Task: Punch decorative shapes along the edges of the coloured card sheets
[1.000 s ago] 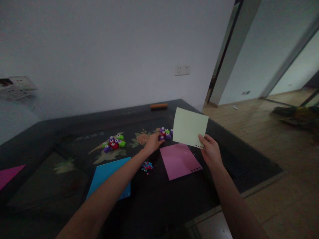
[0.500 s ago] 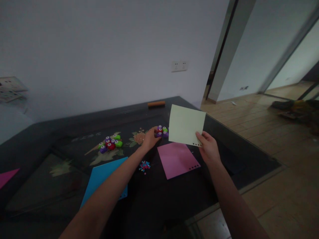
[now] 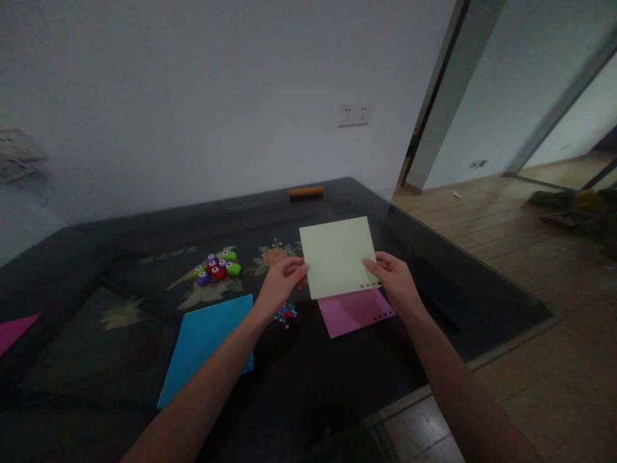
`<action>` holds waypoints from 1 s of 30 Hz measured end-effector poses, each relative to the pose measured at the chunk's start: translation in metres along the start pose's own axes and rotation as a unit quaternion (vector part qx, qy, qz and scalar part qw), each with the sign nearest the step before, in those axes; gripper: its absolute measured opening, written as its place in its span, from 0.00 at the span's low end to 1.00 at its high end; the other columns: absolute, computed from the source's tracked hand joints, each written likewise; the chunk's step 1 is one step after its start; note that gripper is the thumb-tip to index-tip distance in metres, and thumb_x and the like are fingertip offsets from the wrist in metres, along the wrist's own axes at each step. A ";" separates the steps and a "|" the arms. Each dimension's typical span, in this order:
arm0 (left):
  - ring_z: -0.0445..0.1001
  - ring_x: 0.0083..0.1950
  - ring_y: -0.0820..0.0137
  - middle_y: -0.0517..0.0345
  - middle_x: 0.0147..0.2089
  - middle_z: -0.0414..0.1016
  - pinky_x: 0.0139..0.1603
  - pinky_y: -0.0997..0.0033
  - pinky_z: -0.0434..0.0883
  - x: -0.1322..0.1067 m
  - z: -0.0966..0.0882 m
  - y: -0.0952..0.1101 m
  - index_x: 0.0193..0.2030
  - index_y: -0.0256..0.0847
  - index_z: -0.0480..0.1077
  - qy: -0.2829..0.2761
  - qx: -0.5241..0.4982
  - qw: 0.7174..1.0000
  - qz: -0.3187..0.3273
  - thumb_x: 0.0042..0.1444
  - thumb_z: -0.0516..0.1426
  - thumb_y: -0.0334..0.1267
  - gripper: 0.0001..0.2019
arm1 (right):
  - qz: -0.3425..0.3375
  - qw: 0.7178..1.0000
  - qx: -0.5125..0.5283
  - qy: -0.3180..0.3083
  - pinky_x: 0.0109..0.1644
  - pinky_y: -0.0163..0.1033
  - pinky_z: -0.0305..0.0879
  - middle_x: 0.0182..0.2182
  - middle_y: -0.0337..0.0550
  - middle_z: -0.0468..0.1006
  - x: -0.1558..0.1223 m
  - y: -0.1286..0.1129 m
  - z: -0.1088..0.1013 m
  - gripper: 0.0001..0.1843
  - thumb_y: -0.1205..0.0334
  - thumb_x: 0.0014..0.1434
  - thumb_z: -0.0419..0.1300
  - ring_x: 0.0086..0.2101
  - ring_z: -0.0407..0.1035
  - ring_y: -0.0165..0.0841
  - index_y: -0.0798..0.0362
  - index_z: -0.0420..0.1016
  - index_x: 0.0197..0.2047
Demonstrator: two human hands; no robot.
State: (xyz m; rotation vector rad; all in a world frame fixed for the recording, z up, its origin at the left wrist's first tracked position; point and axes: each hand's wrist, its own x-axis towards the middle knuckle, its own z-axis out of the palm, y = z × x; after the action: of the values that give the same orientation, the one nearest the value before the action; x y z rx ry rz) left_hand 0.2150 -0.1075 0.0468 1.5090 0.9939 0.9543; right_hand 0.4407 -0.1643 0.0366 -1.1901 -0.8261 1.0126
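A pale yellow sheet of paper [image 3: 337, 257] is held up above the table, with a short row of small punched holes along its lower right edge. My right hand [image 3: 398, 280] pinches it at the right edge, thumb on the front. At the left edge my left hand [image 3: 282, 286] is closed on it with thumb and fingertips. Beneath the sheet lies a pink paper [image 3: 354, 312], partly covered, also with punched holes. Small pink, blue and white paper cut-outs [image 3: 286, 313] are heaped below my left hand. A blue paper [image 3: 207, 337] lies under my left forearm.
Several green, red and purple craft punches with eye shapes [image 3: 216, 268] cluster on the dark table [image 3: 289, 405] at the left. An orange-brown cylinder [image 3: 306, 192] lies near the wall. A magenta paper [image 3: 17, 331] shows at the far left.
My left hand has left the second cluster of craft punches and come to the yellow sheet's left edge. The sheet has moved left and down, now hiding that cluster and part of the pink paper.
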 end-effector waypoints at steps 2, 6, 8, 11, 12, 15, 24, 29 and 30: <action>0.71 0.26 0.73 0.60 0.28 0.74 0.23 0.76 0.66 -0.001 0.000 -0.004 0.40 0.37 0.69 0.012 -0.029 0.999 -0.002 0.48 0.60 0.41 0.14 | 0.002 1.000 -0.015 -0.011 0.27 0.36 0.66 0.24 0.40 0.78 0.000 0.001 0.001 0.17 0.54 0.41 0.69 0.22 0.70 0.31 0.54 0.74 0.33; 0.71 0.26 0.73 0.61 0.28 0.73 0.23 0.75 0.68 -0.004 0.000 -0.008 0.39 0.37 0.68 0.011 -0.042 0.999 0.014 0.46 0.61 0.38 0.13 | -0.001 0.999 -0.039 -0.031 0.29 0.38 0.66 0.26 0.41 0.79 0.001 0.004 0.000 0.16 0.54 0.42 0.68 0.23 0.71 0.32 0.54 0.74 0.33; 0.72 0.27 0.73 0.61 0.28 0.73 0.24 0.75 0.69 -0.007 0.001 -0.008 0.38 0.37 0.68 0.009 -0.036 0.999 0.019 0.46 0.61 0.37 0.12 | -0.011 0.998 -0.051 -0.023 0.28 0.38 0.65 0.27 0.42 0.79 0.003 0.006 -0.002 0.16 0.53 0.43 0.67 0.24 0.71 0.32 0.54 0.75 0.33; 0.73 0.28 0.72 0.60 0.29 0.73 0.25 0.74 0.70 -0.012 0.003 -0.008 0.38 0.37 0.67 -0.001 -0.023 1.000 0.015 0.47 0.60 0.36 0.11 | -0.030 0.998 -0.060 0.005 0.29 0.37 0.65 0.29 0.42 0.79 0.006 0.009 -0.005 0.15 0.53 0.45 0.66 0.25 0.71 0.32 0.53 0.75 0.34; 0.73 0.28 0.71 0.60 0.29 0.73 0.25 0.74 0.70 -0.014 0.004 -0.008 0.38 0.38 0.67 -0.006 -0.016 1.000 0.013 0.48 0.60 0.36 0.11 | -0.034 0.998 -0.061 0.010 0.30 0.37 0.65 0.29 0.42 0.79 0.007 0.009 -0.006 0.15 0.54 0.44 0.66 0.26 0.71 0.32 0.53 0.75 0.34; 0.74 0.30 0.70 0.61 0.29 0.73 0.29 0.72 0.71 -0.018 0.007 -0.008 0.43 0.38 0.65 -0.004 0.004 1.000 0.014 0.48 0.59 0.36 0.14 | -0.044 0.996 -0.077 0.010 0.32 0.39 0.65 0.30 0.43 0.79 0.009 0.011 -0.009 0.16 0.54 0.44 0.66 0.28 0.72 0.34 0.53 0.75 0.35; 0.72 0.26 0.72 0.63 0.26 0.72 0.29 0.73 0.68 -0.031 0.020 -0.014 0.42 0.41 0.67 -0.014 0.120 0.991 0.064 0.53 0.56 0.38 0.10 | -0.049 0.981 -0.183 0.047 0.26 0.35 0.60 0.24 0.40 0.75 0.009 0.004 -0.015 0.18 0.57 0.42 0.65 0.23 0.67 0.30 0.55 0.74 0.37; 0.72 0.26 0.70 0.60 0.26 0.74 0.30 0.72 0.66 -0.034 0.024 -0.021 0.35 0.42 0.73 -0.049 0.214 0.973 0.066 0.54 0.54 0.38 0.07 | -0.004 0.964 -0.266 0.011 0.23 0.34 0.56 0.21 0.38 0.74 0.009 0.001 -0.024 0.17 0.59 0.41 0.64 0.20 0.64 0.29 0.56 0.74 0.36; 0.72 0.27 0.70 0.60 0.26 0.75 0.30 0.72 0.66 -0.035 0.024 -0.021 0.35 0.42 0.73 -0.055 0.230 0.969 0.066 0.54 0.54 0.38 0.07 | 0.006 0.963 -0.269 0.007 0.22 0.34 0.56 0.21 0.38 0.74 0.009 0.001 -0.025 0.17 0.60 0.40 0.64 0.20 0.64 0.29 0.56 0.74 0.36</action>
State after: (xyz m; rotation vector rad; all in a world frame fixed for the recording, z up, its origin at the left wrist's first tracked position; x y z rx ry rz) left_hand 0.2237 -0.1461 0.0201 2.0121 1.0936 0.7493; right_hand 0.4667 -0.1642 0.0311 -1.6593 -1.1269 0.8069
